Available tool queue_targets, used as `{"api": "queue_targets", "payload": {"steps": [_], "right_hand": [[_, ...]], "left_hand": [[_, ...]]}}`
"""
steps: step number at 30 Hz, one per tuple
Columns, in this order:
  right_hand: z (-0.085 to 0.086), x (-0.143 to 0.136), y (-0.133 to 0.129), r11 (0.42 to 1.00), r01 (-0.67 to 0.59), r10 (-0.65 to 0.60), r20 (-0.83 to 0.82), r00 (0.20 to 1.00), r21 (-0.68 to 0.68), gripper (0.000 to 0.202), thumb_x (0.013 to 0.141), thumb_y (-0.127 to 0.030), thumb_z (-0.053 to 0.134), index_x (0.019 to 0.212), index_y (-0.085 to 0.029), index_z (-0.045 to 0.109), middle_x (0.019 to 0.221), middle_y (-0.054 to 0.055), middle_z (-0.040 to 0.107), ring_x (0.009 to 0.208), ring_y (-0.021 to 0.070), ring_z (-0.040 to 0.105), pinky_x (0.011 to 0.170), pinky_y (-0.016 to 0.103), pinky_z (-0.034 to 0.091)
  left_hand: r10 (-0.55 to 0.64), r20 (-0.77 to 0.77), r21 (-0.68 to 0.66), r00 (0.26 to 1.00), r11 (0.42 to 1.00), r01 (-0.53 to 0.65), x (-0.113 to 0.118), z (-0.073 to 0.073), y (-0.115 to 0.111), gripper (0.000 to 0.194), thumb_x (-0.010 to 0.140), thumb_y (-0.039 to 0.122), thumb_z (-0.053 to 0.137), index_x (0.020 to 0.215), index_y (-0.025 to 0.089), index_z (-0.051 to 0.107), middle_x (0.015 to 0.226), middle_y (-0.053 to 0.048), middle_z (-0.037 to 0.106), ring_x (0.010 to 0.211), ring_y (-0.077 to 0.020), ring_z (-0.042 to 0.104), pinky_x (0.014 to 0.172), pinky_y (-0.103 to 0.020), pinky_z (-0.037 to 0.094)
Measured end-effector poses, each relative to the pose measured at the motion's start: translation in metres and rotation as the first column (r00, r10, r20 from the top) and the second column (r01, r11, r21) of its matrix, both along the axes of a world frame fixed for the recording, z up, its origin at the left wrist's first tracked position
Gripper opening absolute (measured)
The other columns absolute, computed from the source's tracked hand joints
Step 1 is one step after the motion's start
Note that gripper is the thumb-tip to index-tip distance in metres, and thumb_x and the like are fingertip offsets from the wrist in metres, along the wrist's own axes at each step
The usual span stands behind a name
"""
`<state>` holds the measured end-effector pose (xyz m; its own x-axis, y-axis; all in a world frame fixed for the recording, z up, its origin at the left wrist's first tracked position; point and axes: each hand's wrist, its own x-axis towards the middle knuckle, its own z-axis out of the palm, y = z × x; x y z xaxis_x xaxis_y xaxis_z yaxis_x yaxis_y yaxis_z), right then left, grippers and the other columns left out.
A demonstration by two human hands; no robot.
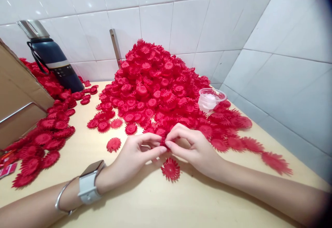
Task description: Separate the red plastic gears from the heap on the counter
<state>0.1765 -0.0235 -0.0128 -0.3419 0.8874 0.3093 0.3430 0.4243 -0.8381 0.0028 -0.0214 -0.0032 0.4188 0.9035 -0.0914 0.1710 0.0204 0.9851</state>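
Ref = big heap of red flowers [155,83]. Both hands are at its near edge, over the table [145,209]. Left hand [141,148] is closed to a thumb-and-finger pinch, right hand [193,148] same, fingertips almost meeting; between them is a small dark-red flower piece [163,140], gripped from both sides. Neither hand is nearer: it's on the line between the two pinches. Looks edge-on, roughly upright, but fingers cover most of it, so can't tell exact axis or layer count. One loose flower [170,169] lies flat on the near side of the heap, just this side of the pinch; round, no long axis. Clear plastic cup [207,100] is at the heap's right flank, dark bottle [61,57] off to its left, neither touching the hands.
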Motion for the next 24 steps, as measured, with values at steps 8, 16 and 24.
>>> {"api": "queue_targets", "payload": {"steps": [8, 16, 24], "right_hand": [[0.0001, 0.0010, 0.0026, 0.968, -0.072, 0.022, -0.204, 0.979, -0.241, 0.009, 0.079, -0.022, 0.054, 0.074, -0.017, 0.060, 0.076, 0.002, 0.058, 0.073, 0.0158, 0.058, 0.068, 0.029, 0.046], [0.0000, 0.0000, 0.0031, 0.963, -0.090, 0.028, -0.239, 0.971, -0.255, 0.005, 0.076, -0.019, 0.059, 0.071, -0.018, 0.061, 0.073, 0.001, 0.057, 0.069, 0.0133, 0.058, 0.066, 0.026, 0.046], [0.0012, -0.0006, 0.0024, 0.969, -0.066, 0.015, -0.208, 0.978, -0.240, 0.005, 0.075, -0.018, 0.058, 0.071, -0.018, 0.061, 0.073, 0.001, 0.058, 0.069, 0.0140, 0.058, 0.065, 0.026, 0.046]], "left_hand": [[0.091, 0.102, -0.130, 0.991, 0.989, -0.077, 0.0021, 0.0075, 0.0018, 0.012, 0.077, 0.021, 0.060, 0.084, 0.017, 0.069, 0.065, 0.002, 0.062, 0.057, -0.0068, 0.055, 0.055, -0.015, 0.045], [0.050, 0.116, -0.117, 0.992, 0.992, -0.037, 0.0006, 0.0049, 0.0022, 0.014, 0.080, 0.021, 0.056, 0.080, 0.016, 0.070, 0.064, 0.001, 0.062, 0.059, -0.0073, 0.055, 0.056, -0.015, 0.044], [0.048, 0.137, -0.129, 0.989, 0.991, -0.030, 0.0011, 0.0042, 0.0018, 0.014, 0.080, 0.021, 0.057, 0.079, 0.016, 0.069, 0.062, 0.002, 0.061, 0.056, -0.0066, 0.054, 0.054, -0.015, 0.044]]}}
